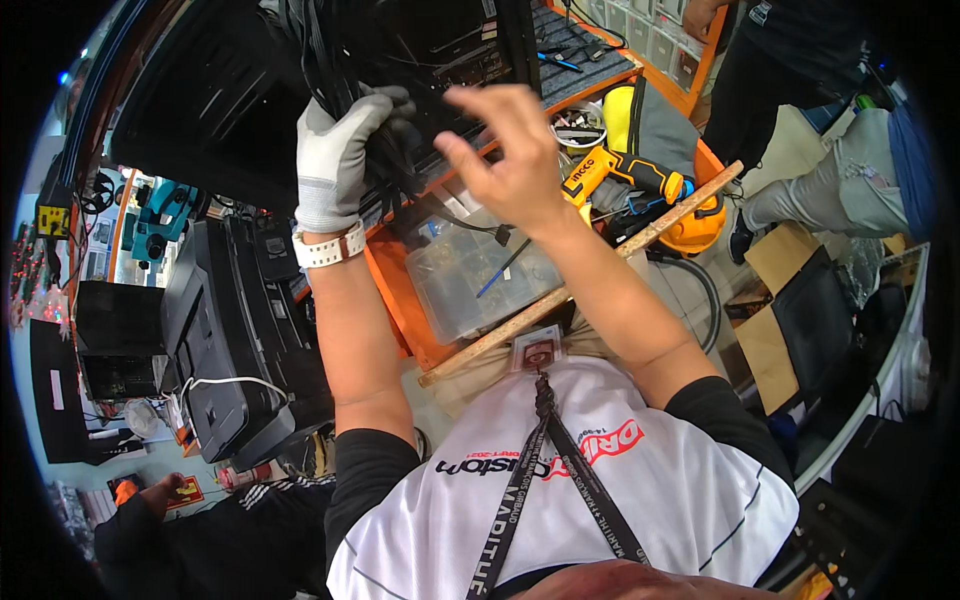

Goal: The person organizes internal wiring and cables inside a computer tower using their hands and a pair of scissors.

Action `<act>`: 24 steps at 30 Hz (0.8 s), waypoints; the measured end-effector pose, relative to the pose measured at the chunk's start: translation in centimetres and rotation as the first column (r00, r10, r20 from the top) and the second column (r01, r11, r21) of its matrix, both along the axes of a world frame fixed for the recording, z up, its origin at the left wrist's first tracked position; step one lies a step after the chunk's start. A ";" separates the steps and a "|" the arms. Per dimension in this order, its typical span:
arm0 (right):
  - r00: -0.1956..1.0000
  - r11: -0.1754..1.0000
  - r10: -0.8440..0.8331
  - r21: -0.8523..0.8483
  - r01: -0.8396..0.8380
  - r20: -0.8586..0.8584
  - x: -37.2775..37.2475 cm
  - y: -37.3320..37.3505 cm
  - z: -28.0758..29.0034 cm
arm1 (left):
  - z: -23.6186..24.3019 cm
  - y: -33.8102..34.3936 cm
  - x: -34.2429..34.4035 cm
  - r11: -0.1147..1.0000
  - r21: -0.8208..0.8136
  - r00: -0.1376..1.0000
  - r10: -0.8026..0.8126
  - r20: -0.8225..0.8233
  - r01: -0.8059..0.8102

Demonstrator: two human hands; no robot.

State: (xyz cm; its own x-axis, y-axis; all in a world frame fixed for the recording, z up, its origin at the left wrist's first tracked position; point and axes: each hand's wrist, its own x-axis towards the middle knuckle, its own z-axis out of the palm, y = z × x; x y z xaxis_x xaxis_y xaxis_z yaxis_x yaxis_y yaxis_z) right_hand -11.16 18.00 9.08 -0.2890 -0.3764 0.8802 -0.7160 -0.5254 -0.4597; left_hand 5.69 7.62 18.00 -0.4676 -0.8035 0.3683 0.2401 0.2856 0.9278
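My left hand (340,150), in a white and grey glove, is closed around a bundle of black cables (325,45) inside an open black case (200,100). My bare right hand (505,150) is raised just right of the cables, fingers apart and curved, holding nothing that I can see. Below it, an orange drawer (395,310) holds a clear compartment box (440,290) with a thin blue tool (490,280) on top. A yellow and black power tool (590,180) lies beside my right arm, with a long wooden strip (700,195) across the drawer.
Two people stand at the right, one in dark trousers (750,90), one in grey jeans (850,170). An open cardboard box (760,365) sits below them. A black printer (230,340) is at my left, and another person's hand (160,495) shows at lower left.
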 end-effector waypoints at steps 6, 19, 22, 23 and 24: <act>0.895 0.917 -0.318 0.138 0.374 -0.312 0.1 -5.0 -2.2 | -1.0 0.0 -1.8 0.946 -0.192 0.958 0.279 0.072 -0.261; 0.938 0.952 -0.216 0.153 0.264 -0.273 0.8 -8.7 -4.6 | -3.1 0.6 -2.4 0.660 -0.420 0.704 0.707 0.067 -0.623; 0.995 0.982 -0.088 0.171 0.079 0.050 -0.6 -9.6 -4.8 | -2.6 0.2 -1.1 0.852 -0.235 0.872 0.489 0.038 -0.467; 0.988 0.988 -0.075 0.144 0.056 0.133 -1.2 -9.8 -4.9 | -2.6 0.2 -1.0 0.889 -0.186 0.908 0.416 -0.055 -0.419; 0.982 0.995 0.005 0.095 -0.024 0.191 -1.7 -9.9 -4.9 | -2.4 0.1 -0.7 0.923 -0.177 0.935 0.316 -0.164 -0.343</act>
State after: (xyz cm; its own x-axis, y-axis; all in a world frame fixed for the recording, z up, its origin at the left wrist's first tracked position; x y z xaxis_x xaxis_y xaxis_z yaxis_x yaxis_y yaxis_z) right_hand -12.84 8.05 4.17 -0.4414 -0.4625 0.7689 -0.6032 -0.4815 -0.6359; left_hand 4.96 7.73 15.57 -0.1265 -0.8075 0.5761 0.2148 0.5447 0.8107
